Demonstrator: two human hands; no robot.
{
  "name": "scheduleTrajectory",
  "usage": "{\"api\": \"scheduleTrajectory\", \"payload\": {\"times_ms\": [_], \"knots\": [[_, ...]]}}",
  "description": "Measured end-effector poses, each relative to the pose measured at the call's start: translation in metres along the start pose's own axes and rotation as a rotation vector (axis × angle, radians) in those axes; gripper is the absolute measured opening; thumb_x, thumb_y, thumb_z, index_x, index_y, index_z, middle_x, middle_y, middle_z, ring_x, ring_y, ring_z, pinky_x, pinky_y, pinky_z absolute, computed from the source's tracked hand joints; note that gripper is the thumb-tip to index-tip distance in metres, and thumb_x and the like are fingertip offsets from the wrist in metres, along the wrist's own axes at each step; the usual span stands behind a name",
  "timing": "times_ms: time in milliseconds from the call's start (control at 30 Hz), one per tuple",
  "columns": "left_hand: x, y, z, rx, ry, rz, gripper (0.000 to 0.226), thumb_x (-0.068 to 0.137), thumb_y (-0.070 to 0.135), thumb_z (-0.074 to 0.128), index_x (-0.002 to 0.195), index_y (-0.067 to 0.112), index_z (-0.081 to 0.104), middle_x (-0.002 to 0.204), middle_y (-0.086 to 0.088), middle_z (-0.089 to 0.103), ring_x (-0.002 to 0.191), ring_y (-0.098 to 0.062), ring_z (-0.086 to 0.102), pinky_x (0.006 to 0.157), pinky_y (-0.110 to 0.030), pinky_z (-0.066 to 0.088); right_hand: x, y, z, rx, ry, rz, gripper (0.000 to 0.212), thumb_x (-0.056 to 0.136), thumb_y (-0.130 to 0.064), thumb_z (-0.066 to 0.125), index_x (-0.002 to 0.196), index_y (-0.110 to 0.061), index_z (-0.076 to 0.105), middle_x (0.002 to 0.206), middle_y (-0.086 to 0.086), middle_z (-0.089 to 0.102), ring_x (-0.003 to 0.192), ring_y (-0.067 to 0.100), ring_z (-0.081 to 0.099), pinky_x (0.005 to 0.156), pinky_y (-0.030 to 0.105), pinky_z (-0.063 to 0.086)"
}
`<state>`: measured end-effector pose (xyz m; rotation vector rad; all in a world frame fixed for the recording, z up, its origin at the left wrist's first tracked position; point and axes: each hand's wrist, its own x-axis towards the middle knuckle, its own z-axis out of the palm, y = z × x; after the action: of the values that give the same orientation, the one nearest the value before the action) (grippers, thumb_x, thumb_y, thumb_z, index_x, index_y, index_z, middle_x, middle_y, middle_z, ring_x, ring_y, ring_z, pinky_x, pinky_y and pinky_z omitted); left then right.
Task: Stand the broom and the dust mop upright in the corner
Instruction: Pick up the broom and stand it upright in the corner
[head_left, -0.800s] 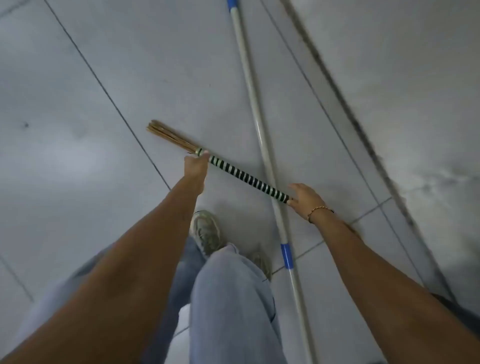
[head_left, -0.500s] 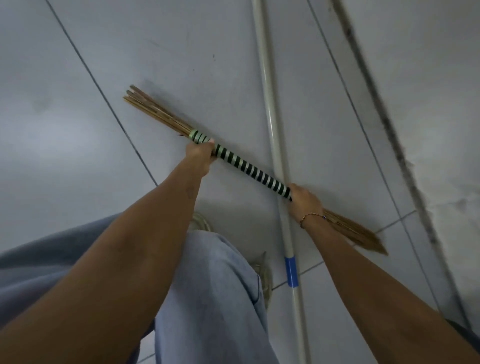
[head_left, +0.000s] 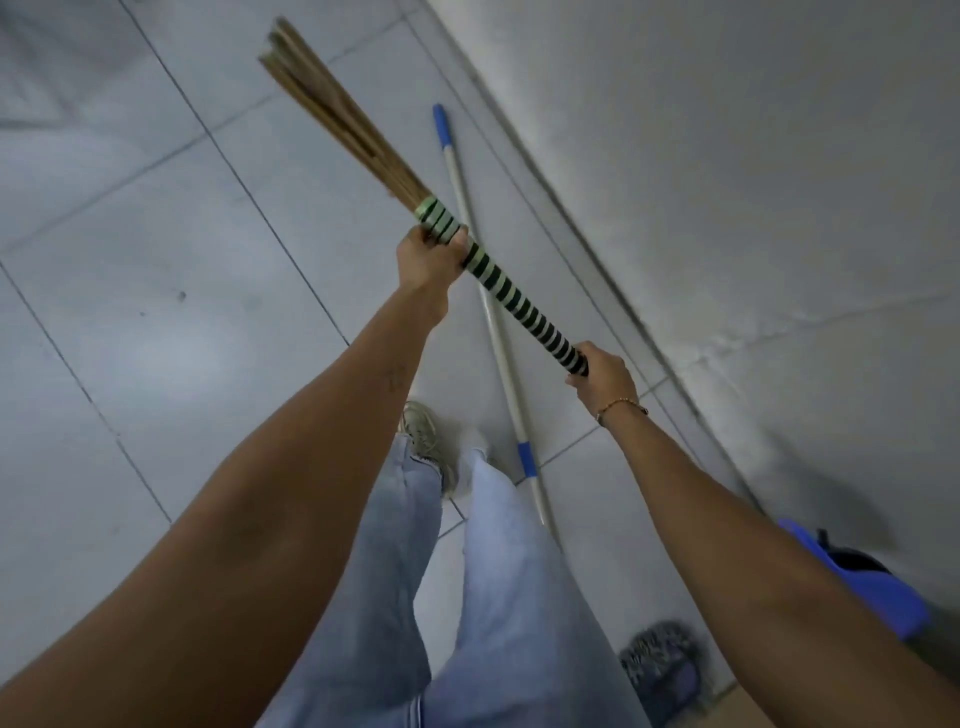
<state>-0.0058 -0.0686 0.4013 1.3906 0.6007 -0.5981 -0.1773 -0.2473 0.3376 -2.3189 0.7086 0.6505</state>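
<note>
Broom (head_left: 524, 301) held off the floor in 2 hands: left hand (head_left: 428, 257) wrapped round the striped grip at its pale-green end, just below the loose stick ends; right hand (head_left: 605, 376) closed round the grip's dark end. Dust mop pole (head_left: 496, 332) lies flat on the floor tiles (head_left: 156, 312) along the wall (head_left: 753, 182), mop head (head_left: 657, 657) near the feet. Judgement: tilt the broom vertical before walking; set it down against the wall, then release 1 hand at a time.
</note>
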Motion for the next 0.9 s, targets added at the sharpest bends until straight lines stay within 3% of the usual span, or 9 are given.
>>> {"api": "scheduleTrajectory", "payload": {"times_ms": [133, 300, 367, 500, 600, 700, 833, 900], "knots": [[-0.105, 0.066, 0.057, 0.136, -0.220, 0.159, 0.027, 0.088, 0.000, 0.059, 0.114, 0.000, 0.054, 0.101, -0.005, 0.063, 0.092, -0.016, 0.063, 0.075, -0.024, 0.056, -0.086, -0.004, -0.067, 0.198, 0.125, 0.036, 0.031, 0.082, -0.011, 0.068, 0.112, -0.008, 0.059, 0.105, 0.016, 0.068, 0.090, 0.023, 0.060, 0.075, 0.027, 0.042], [-0.213, 0.091, 0.128, 0.340, -0.571, 0.307, 0.020, 0.087, 0.005, 0.061, 0.106, 0.006, 0.056, 0.097, -0.004, 0.065, 0.096, -0.020, 0.063, 0.084, -0.033, 0.055, -0.186, 0.015, -0.103, 0.414, 0.407, 0.164, 0.036, 0.077, -0.010, 0.073, 0.111, -0.006, 0.062, 0.106, 0.016, 0.071, 0.098, 0.027, 0.065, 0.077, 0.022, 0.040], [-0.255, 0.083, 0.149, 0.464, -0.705, 0.379, 0.027, 0.086, 0.006, 0.062, 0.112, 0.004, 0.056, 0.103, -0.008, 0.064, 0.103, -0.026, 0.064, 0.091, -0.039, 0.055, -0.227, 0.028, -0.102, 0.491, 0.504, 0.241, 0.037, 0.074, -0.008, 0.074, 0.109, -0.006, 0.064, 0.104, 0.015, 0.072, 0.097, 0.027, 0.066, 0.076, 0.022, 0.040], [-0.345, 0.040, 0.155, 0.676, -1.043, 0.484, 0.033, 0.084, 0.002, 0.063, 0.116, 0.000, 0.055, 0.109, -0.015, 0.066, 0.108, -0.027, 0.064, 0.095, -0.043, 0.054, -0.318, 0.048, -0.073, 0.569, 0.658, 0.450, 0.033, 0.071, -0.010, 0.076, 0.102, -0.005, 0.065, 0.101, 0.015, 0.073, 0.096, 0.030, 0.066, 0.073, 0.026, 0.042], [-0.406, 0.009, 0.139, 0.720, -1.221, 0.506, 0.031, 0.083, 0.000, 0.064, 0.113, -0.001, 0.057, 0.115, -0.019, 0.067, 0.110, -0.028, 0.064, 0.098, -0.046, 0.052, -0.381, 0.047, -0.040, 0.626, 0.766, 0.579, 0.038, 0.071, -0.015, 0.077, 0.106, -0.005, 0.064, 0.106, 0.014, 0.072, 0.101, 0.029, 0.065, 0.086, 0.034, 0.047], [-0.467, -0.022, 0.114, 0.788, -1.435, 0.513, 0.035, 0.083, -0.004, 0.062, 0.117, -0.004, 0.055, 0.118, -0.025, 0.065, 0.113, -0.033, 0.062, 0.102, -0.047, 0.048, -0.444, 0.036, -0.001, 0.736, 0.881, 0.649, 0.035, 0.074, -0.013, 0.074, 0.106, -0.003, 0.064, 0.106, 0.016, 0.072, 0.102, 0.029, 0.065, 0.085, 0.031, 0.047], [-0.550, -0.071, 0.081, 0.875, -1.693, 0.530, 0.036, 0.083, -0.007, 0.060, 0.118, -0.004, 0.054, 0.118, -0.025, 0.065, 0.104, -0.026, 0.064, 0.101, -0.045, 0.050, -0.526, 0.029, 0.052, 0.772, 1.016, 0.797, 0.026, 0.074, -0.013, 0.072, 0.099, -0.005, 0.068, 0.101, 0.016, 0.074, 0.099, 0.031, 0.066, 0.085, 0.035, 0.049], [-0.590, -0.098, 0.066, 0.915, -1.800, 0.531, 0.036, 0.083, -0.006, 0.060, 0.119, -0.004, 0.054, 0.118, -0.023, 0.065, 0.105, -0.027, 0.064, 0.101, -0.043, 0.050, -0.565, 0.034, 0.079, 0.842, 1.081, 0.862, 0.028, 0.075, -0.012, 0.071, 0.102, -0.005, 0.066, 0.103, 0.016, 0.073, 0.098, 0.029, 0.066, 0.080, 0.028, 0.048]]}}
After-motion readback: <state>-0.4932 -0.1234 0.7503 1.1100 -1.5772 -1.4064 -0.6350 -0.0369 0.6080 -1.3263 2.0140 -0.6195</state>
